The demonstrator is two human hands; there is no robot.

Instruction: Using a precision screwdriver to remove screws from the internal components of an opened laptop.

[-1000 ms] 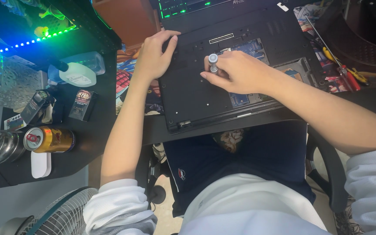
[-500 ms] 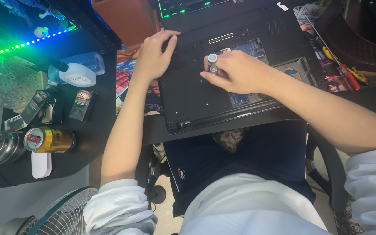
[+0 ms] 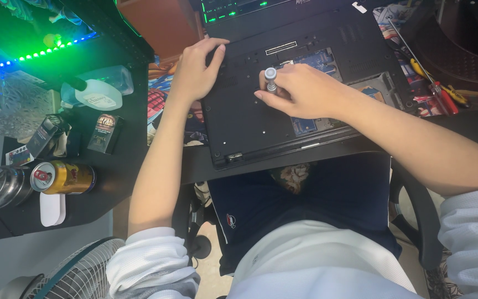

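While the left hand (image 3: 195,72) lies flat and open on the upturned black laptop (image 3: 261,122), bracing its left edge, the right hand (image 3: 300,91) pinches a small silver-capped screwdriver (image 3: 271,77) upright against the laptop's underside near the middle. Its tip is hidden behind the fingers, so the screw cannot be made out. A gold drink can (image 3: 65,177) lies on the dark side shelf (image 3: 100,188), well apart.
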